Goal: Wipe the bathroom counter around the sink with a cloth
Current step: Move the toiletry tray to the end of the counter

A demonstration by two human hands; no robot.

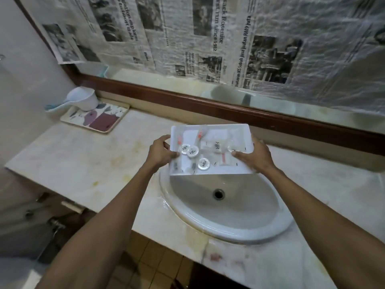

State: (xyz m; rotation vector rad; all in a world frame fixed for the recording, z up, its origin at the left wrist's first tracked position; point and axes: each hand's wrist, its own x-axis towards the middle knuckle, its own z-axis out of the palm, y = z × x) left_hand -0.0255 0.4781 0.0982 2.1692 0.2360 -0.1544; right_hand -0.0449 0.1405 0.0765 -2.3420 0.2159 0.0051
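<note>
A white rectangular tray (239, 130) holding small round caps and wrapped toiletries hangs above the back rim of the oval white sink (227, 224). My left hand (160, 152) grips its left edge and my right hand (255, 156) grips its right edge, thumbs on top. The pale marble counter (83, 163) around the sink is stained yellowish, with wet patches near the basin's front rim. No cloth is in view.
A floral tray (100, 119) with a light blue scoop (83, 100) on it sits at the counter's back left corner. A wood-framed mirror (208, 107) covered with newspaper runs along the back. Tiled floor and pipes lie below the counter's front edge.
</note>
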